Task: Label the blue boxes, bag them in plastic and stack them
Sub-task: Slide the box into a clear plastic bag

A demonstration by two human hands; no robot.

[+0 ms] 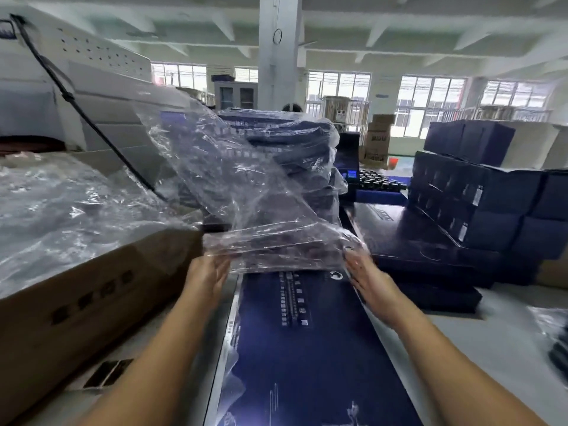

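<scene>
At lower centre of the frame, a long blue box (301, 348) lies on the table (507, 333), its far end at the mouth of a clear plastic bag (261, 210), whose edge the left hand (209, 275) grips, while the right hand (365, 278) has blurred fingertips under the film, grip unreadable.

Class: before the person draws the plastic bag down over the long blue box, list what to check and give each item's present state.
1. Hands at the bag's mouth: ok. The left hand and right hand are at its two near corners.
2. Firm grip on the plastic bag: cannot tell, blurred.
3. Mouth lined up with the blue box: ok, it appears to lie over the far end.
4. Box labelled: cannot tell.
5. Room on the stack of bagged boxes behind: cannot tell; it stands tall.
</scene>
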